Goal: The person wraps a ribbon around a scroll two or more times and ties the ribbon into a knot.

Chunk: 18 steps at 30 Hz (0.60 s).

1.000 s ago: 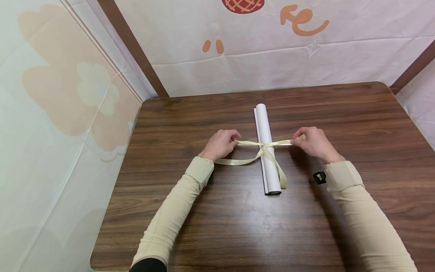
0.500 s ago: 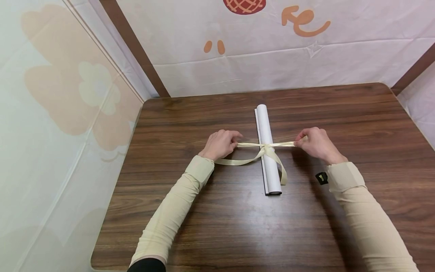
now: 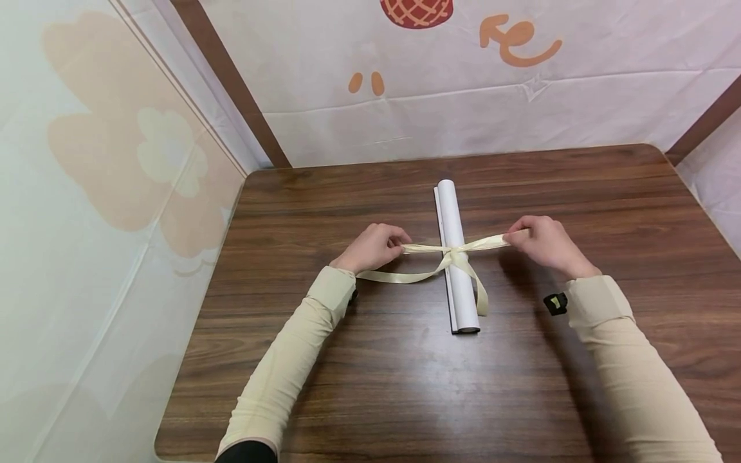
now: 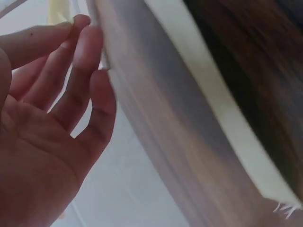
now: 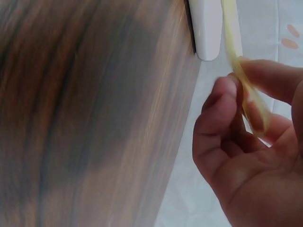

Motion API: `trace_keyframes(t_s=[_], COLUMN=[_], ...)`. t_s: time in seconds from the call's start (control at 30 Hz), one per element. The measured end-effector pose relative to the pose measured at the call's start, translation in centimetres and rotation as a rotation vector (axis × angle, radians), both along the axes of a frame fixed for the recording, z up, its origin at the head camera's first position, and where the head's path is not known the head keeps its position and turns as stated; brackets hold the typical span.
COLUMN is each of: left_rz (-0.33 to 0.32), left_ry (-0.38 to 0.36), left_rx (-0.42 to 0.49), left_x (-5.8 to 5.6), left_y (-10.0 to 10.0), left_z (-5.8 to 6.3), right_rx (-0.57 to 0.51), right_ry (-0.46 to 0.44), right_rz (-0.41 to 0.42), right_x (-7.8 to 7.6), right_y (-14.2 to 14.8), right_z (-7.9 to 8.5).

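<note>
A white paper roll [image 3: 462, 292] lies lengthwise on the table, with a pale yellow ribbon [image 3: 454, 252] knotted around its middle. On the left side, my left hand [image 3: 373, 247] pinches one ribbon loop between thumb and fingertip. My right hand [image 3: 547, 243] pinches the opposite loop, and in the right wrist view its folded end shows past the fingers. Both loops stretch outward from the knot. One loose tail curves left below my left hand, its frayed end showing in the left wrist view; the other tail hangs down along the roll's right side.
The brown wood-grain table [image 3: 370, 386] has rounded corners. White printed cloth [image 3: 463, 116] stands behind it, and another cloth panel with a flower print [image 3: 127, 148] is on the left. A small black device [image 3: 556, 303] sits at the right wrist.
My right hand has shifted slightly right with its ribbon loop. My left hand still pinches its loop and stays nearly in place. The roll has hardly moved.
</note>
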<state>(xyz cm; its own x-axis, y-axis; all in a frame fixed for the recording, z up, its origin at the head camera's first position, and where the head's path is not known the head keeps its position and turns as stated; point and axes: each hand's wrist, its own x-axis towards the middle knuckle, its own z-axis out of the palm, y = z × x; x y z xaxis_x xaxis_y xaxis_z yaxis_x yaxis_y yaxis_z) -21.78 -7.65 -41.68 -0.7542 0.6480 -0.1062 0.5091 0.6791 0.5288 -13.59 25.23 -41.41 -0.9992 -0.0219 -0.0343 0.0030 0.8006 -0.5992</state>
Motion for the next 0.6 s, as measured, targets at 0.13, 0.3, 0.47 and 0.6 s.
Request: trace_keyframes(t_s=[0.13, 0.3, 0.47, 0.6], left_rz=[0.002, 0.045, 0.098, 0.135], left_ry=[0.006, 0.006, 0.055, 0.130], left_rx=[0.016, 0.009, -0.009, -0.068], left_x=[-0.3, -0.4, -0.4, -0.2], left_y=[-0.5, -1.2, -1.7, -2.0], left_z=[0.3, 0.5, 0.6, 1.0], right_rx=[0.002, 0.041, 0.058, 0.072], right_ry=[0.001, -0.025, -0.008, 0.050], right_rz=[0.005, 0.037, 0.067, 0.099], right_x=[-0.1, -0.2, -0.1, -0.2], right_y=[0.5, 1.1, 1.4, 1.5], right_z=[0.3, 0.5, 0.6, 0.6])
